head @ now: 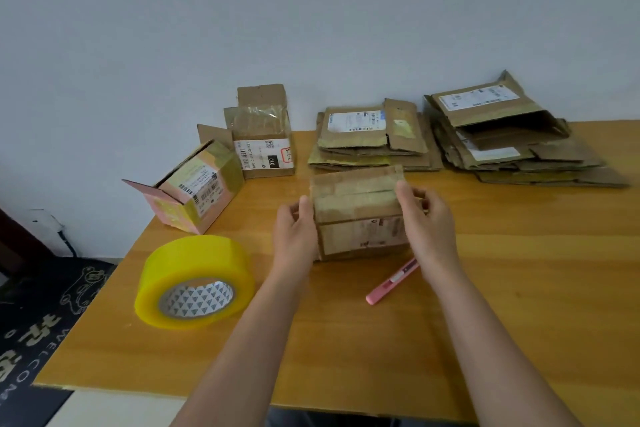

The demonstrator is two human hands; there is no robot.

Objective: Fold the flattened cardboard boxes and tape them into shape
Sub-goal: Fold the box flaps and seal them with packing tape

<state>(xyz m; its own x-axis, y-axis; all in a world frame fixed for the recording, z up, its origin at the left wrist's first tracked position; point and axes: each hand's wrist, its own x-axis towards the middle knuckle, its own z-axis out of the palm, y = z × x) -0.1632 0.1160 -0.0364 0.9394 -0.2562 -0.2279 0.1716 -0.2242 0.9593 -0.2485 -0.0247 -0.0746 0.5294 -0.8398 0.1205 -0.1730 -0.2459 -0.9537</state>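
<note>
Two bare forearms reach up from the bottom of the frame to a small cardboard box [360,211] at centre, standing on the wooden table [519,288]. The left hand [294,225] grips its left side, fingers curled round the edge; the right hand [427,215] pinches the upper right corner between thumb and fingers. This looks like the forming step: flaps folded shut, seam not freshly taped. Next comes the yellow tape roll [194,281], lower left, and the pink cutter [391,282] just below the box. Flattened boxes [512,146] wait stacked upper right.
</note>
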